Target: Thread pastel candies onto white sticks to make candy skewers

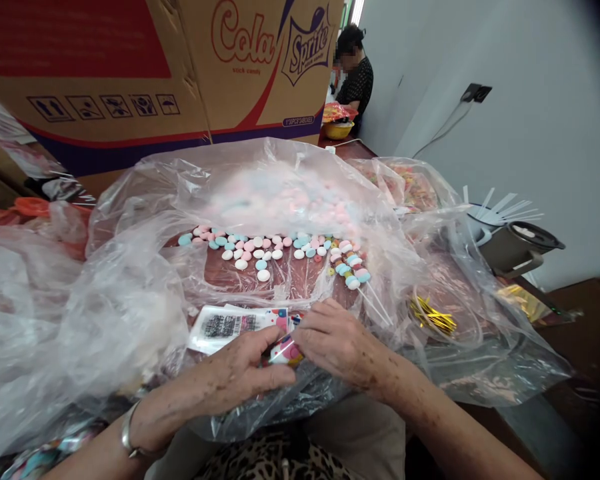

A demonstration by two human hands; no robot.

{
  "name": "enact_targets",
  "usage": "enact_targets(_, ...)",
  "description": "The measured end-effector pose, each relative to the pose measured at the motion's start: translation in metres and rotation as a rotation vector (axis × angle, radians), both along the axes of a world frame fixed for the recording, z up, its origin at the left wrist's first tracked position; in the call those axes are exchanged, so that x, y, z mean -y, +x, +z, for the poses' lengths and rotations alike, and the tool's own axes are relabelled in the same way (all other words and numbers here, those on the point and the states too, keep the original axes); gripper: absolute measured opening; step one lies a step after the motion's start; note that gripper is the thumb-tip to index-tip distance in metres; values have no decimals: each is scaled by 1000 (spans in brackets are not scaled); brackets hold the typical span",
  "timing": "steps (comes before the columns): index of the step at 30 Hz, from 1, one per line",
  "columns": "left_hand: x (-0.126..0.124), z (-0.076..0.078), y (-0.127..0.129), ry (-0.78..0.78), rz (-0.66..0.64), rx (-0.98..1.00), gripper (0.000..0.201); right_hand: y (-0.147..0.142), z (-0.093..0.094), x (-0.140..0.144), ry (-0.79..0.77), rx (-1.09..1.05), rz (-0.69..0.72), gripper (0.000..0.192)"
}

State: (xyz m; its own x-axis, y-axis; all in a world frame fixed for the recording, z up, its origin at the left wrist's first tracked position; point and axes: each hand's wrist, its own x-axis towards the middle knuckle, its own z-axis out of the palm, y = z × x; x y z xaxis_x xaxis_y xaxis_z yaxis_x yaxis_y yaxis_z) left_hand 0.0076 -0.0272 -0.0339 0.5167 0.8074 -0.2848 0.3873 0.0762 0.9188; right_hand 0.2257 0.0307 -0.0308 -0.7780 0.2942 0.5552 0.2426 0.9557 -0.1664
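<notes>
A small printed plastic bag point(286, 351) with pink and red dots is between my two hands, low in the middle of the view. My left hand point(250, 367) grips its left side between thumb and fingers. The fingers of my right hand point(337, 341) are closed on its right end, hiding part of it. Just behind my left hand lies a stack of flat printed bags point(230, 327). Beyond my hands, loose pink, blue and white round candies point(261, 265) are spread on the plastic. Candy skewers point(350, 265) on white sticks lie at the right of these.
A large bag of candies point(290, 193) stands behind the loose ones, before a cardboard carton point(145, 73). Gold twist ties point(433, 315) lie at right, with white sticks point(503, 208) and a dark mug point(517, 247) beyond. Crumpled clear plastic point(75, 333) covers the left. Another person point(356, 83) sits far back.
</notes>
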Motion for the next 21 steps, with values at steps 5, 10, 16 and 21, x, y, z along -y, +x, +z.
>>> enact_targets(5,-1,16,13,-229,170,97,44,25,20,-15,-87,39,-102,28)
enact_targets(10,-1,6,21,-353,263,171,49,36,17,-23,-143,92,-8,36)
enact_targets(16,6,-4,29,-292,412,135,49,15,0,-16,-209,26,119,40)
enact_targets(21,7,-3,32,-116,539,144,44,1,-11,-9,-281,-125,29,28)
